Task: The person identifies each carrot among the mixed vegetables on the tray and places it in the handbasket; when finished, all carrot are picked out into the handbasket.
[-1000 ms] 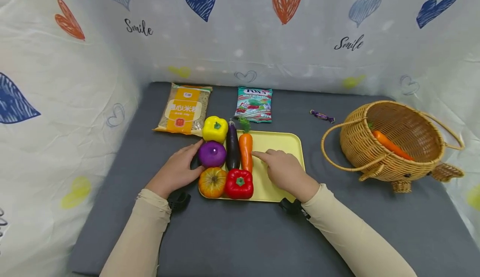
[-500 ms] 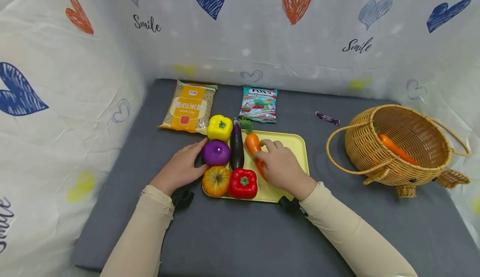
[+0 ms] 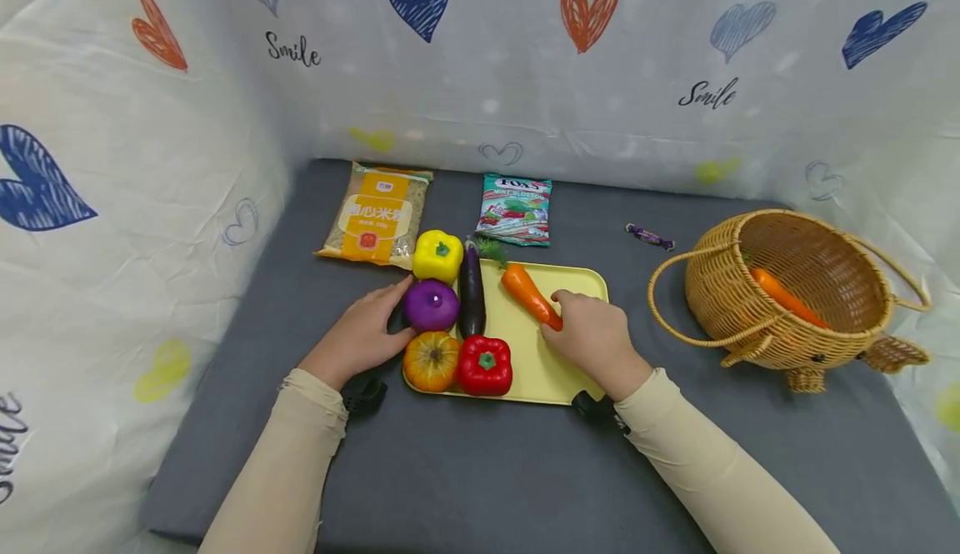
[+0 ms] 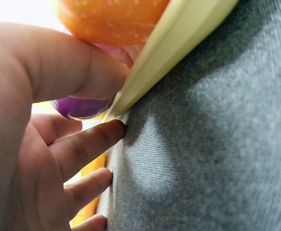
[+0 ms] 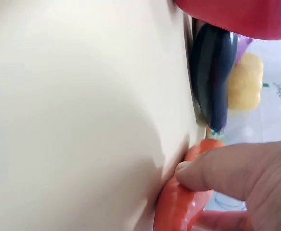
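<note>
My right hand (image 3: 594, 339) pinches the tapered lower end of an orange carrot (image 3: 527, 291) with thumb and fingers. The carrot lies slanted on the yellow tray (image 3: 573, 279), its green top (image 3: 491, 249) up by the eggplant (image 3: 472, 291). In the right wrist view the thumb presses the carrot (image 5: 179, 207) close over the tray. My left hand (image 3: 362, 329) rests at the tray's left edge; in the left wrist view its thumb touches the rim (image 4: 150, 62) and its fingers extend onto the table. Beside it are a purple onion-like vegetable (image 3: 431, 305) and a small orange pumpkin (image 3: 431, 361).
A yellow bell pepper (image 3: 437, 256) and a red bell pepper (image 3: 485, 366) sit at the tray's left part. Behind are a yellow grain bag (image 3: 375, 217) and a green candy bag (image 3: 513, 211). A wrapped candy (image 3: 649, 237) and a wicker basket (image 3: 720, 287) holding another carrot (image 3: 787, 297) stand right.
My right hand has gone from pointing at the upright carrot to gripping it, and has swung its lower end rightward, away from the eggplant. The left hand has stayed at the tray's edge.
</note>
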A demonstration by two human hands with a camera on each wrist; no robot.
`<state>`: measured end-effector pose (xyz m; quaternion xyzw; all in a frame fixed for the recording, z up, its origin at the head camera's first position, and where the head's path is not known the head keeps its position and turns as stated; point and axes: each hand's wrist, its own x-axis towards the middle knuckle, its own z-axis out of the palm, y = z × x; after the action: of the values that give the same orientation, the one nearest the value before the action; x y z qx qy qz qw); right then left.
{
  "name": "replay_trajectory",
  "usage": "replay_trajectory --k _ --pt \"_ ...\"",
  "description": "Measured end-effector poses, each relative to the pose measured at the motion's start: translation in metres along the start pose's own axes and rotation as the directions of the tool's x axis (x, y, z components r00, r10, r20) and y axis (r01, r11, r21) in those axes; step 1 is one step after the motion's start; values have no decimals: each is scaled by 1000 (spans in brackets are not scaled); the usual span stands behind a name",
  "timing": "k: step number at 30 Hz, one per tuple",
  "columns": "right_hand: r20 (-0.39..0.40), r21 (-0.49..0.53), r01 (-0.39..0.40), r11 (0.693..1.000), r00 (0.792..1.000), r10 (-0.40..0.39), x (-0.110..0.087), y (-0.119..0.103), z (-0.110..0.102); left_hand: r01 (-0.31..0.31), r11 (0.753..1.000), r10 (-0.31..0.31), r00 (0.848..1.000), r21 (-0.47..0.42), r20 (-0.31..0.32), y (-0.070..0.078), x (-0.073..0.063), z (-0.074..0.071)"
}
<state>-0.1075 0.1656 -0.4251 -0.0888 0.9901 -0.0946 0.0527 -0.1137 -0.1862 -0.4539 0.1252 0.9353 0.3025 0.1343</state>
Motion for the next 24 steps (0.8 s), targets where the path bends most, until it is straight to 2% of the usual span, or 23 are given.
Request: replay_trajectory --k 5,9,19,24 --pt "24 -19 -42 999 999 42 -14 12 -6 -25 1000 25 1000 -14 1 0 3 1" --pt "1 -15 -47 999 999 47 -25 19 -11 -39 999 39 999 -16 8 -5 4 1" --pt "-167 -47 -40 998 986 31 -62 34 -37 -76 996 77 997 -36 17 -11 2 2" --pt "-294 -65 -28 997 956 8 -83 41 -58 -89 995 90 996 -36 19 -13 3 4"
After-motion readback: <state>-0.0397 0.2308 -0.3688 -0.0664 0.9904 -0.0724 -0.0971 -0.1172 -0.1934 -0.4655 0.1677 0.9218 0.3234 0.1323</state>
